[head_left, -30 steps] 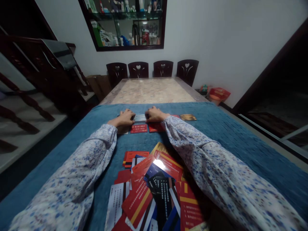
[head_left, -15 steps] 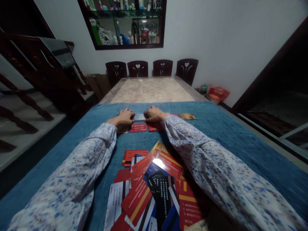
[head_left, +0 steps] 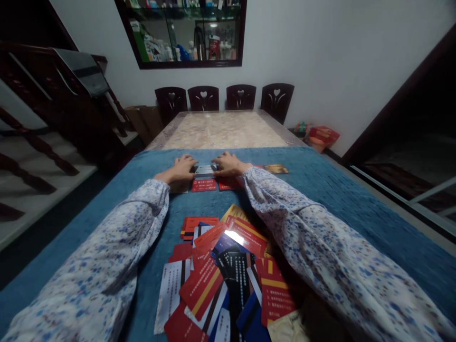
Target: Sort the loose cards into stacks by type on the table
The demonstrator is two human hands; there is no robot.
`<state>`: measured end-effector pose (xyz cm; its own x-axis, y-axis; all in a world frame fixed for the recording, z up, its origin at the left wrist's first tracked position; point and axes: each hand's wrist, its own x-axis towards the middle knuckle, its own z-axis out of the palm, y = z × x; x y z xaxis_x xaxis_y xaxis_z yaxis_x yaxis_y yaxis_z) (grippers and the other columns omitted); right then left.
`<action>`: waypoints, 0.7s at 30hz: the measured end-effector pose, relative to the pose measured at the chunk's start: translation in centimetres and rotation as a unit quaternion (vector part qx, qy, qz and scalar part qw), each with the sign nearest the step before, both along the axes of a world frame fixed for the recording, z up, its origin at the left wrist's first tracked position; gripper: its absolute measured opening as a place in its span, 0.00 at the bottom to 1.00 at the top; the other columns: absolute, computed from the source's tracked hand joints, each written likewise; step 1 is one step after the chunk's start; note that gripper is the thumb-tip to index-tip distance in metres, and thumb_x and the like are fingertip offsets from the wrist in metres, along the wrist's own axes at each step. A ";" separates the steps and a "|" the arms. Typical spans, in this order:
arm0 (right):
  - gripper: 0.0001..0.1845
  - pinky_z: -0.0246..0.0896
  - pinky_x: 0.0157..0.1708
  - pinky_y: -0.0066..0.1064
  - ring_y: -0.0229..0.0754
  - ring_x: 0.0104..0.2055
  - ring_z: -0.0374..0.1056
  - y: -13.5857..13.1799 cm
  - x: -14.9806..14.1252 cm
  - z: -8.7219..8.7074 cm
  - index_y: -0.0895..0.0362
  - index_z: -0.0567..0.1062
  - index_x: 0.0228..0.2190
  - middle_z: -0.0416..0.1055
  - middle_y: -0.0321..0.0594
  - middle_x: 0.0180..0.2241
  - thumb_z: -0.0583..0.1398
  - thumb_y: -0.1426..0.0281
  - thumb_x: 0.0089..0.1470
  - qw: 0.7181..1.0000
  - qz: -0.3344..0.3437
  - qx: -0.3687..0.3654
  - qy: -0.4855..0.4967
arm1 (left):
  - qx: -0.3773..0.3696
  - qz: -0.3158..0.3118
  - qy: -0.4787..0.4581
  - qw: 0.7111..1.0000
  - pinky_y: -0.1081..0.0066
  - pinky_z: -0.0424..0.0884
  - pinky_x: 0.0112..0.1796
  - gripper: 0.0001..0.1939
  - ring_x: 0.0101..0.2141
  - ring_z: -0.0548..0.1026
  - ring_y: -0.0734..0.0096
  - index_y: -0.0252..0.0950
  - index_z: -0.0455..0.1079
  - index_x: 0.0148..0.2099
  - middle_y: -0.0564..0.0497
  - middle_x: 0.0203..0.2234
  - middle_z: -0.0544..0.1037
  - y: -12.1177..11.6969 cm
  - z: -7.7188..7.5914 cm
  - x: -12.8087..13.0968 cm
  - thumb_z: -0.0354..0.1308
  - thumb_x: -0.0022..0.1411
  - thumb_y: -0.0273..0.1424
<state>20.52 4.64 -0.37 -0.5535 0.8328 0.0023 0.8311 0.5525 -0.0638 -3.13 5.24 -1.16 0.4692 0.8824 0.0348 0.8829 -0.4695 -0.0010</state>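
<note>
A silvery-grey card (head_left: 205, 171) lies between my two hands at the far row of cards on the blue cloth. My left hand (head_left: 181, 168) grips its left end with bent fingers, and my right hand (head_left: 228, 165) has its right end. Just below it is a red card (head_left: 204, 185) with white print. Another red card (head_left: 228, 184) is partly under my right wrist, and a gold card (head_left: 276, 169) lies farther right. Nearer to me spreads a loose heap of overlapping cards (head_left: 203, 289) in red, blue, black and white.
The blue cloth (head_left: 338, 204) covers the near part of the long table; its bare patterned top (head_left: 224, 128) shows beyond. Several dark chairs (head_left: 277, 102) stand at the far end. A cardboard box (head_left: 144, 123) is left, a red bag (head_left: 324, 135) right, on the floor.
The silvery card has come slightly nearer to the red card below it, and more of its face shows between my hands. The view has tipped down a little.
</note>
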 end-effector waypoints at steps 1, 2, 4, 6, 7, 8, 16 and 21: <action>0.39 0.56 0.55 0.50 0.64 0.64 0.56 -0.1 0.1 0.1 0.53 0.68 0.66 0.69 0.54 0.63 0.63 0.52 0.58 1.000 -0.002 0.002 0.004 | 0.004 0.003 0.003 1.000 0.43 0.61 0.60 0.33 0.65 0.59 0.40 0.36 0.68 0.66 0.36 0.62 0.71 -0.1 0.0 0.0 0.56 0.58 0.35; 0.36 0.56 0.55 0.50 0.63 0.64 0.56 -0.2 0.2 0.1 0.53 0.68 0.66 0.69 0.53 0.63 0.62 0.54 0.60 1.000 -0.001 0.005 0.007 | 0.007 0.007 0.008 1.000 0.43 0.61 0.60 0.33 0.65 0.59 0.41 0.36 0.67 0.67 0.36 0.62 0.70 -0.2 0.0 0.0 0.55 0.58 0.34; 0.33 0.56 0.55 0.49 0.62 0.64 0.56 -0.4 0.5 0.2 0.53 0.69 0.65 0.71 0.52 0.62 0.60 0.56 0.62 1.000 0.003 0.013 0.011 | 0.023 0.008 0.010 1.000 0.43 0.60 0.60 0.32 0.65 0.59 0.42 0.36 0.67 0.67 0.36 0.62 0.70 -0.6 0.0 0.1 0.54 0.60 0.33; 0.30 0.56 0.54 0.47 0.60 0.63 0.57 -0.7 0.7 0.4 0.53 0.71 0.63 0.72 0.51 0.60 0.60 0.58 0.63 1.000 0.007 0.022 0.015 | 0.043 0.003 0.001 0.999 0.44 0.61 0.60 0.30 0.65 0.60 0.42 0.37 0.68 0.66 0.37 0.61 0.71 -1.0 0.0 0.3 0.53 0.61 0.33; 0.29 0.56 0.54 0.45 0.60 0.63 0.57 -0.9 0.8 0.5 0.53 0.72 0.62 0.73 0.51 0.59 0.60 0.59 0.63 0.999 0.007 0.025 0.018 | 0.051 -0.001 -0.004 0.999 0.44 0.61 0.60 0.29 0.64 0.60 0.42 0.37 0.69 0.65 0.37 0.61 0.71 -1.3 0.0 0.4 0.53 0.62 0.33; 0.27 0.56 0.53 0.44 0.59 0.63 0.58 -1.0 0.9 0.6 0.53 0.73 0.61 0.74 0.50 0.58 0.60 0.60 0.63 0.999 0.006 0.028 0.020 | 0.058 -0.004 -0.008 0.998 0.44 0.61 0.59 0.28 0.64 0.61 0.42 0.36 0.69 0.64 0.37 0.60 0.72 -1.6 0.0 0.5 0.53 0.63 0.33; 0.17 0.56 0.46 0.37 0.53 0.55 0.65 -2.8 2.4 1.5 0.56 0.80 0.51 0.79 0.48 0.50 0.59 0.67 0.63 0.998 0.021 0.047 0.025 | 0.097 -0.029 -0.057 0.993 0.48 0.65 0.56 0.17 0.56 0.68 0.46 0.35 0.75 0.53 0.37 0.51 0.76 -4.0 0.5 2.1 0.52 0.67 0.33; 0.15 0.55 0.42 0.34 0.51 0.52 0.67 -4.3 3.9 1.9 0.55 0.81 0.47 0.81 0.45 0.47 0.57 0.72 0.63 0.999 0.013 0.045 0.008 | 0.098 -0.042 -0.048 0.993 0.53 0.67 0.51 0.13 0.50 0.70 0.49 0.34 0.76 0.43 0.37 0.45 0.77 -5.8 0.7 4.5 0.51 0.68 0.32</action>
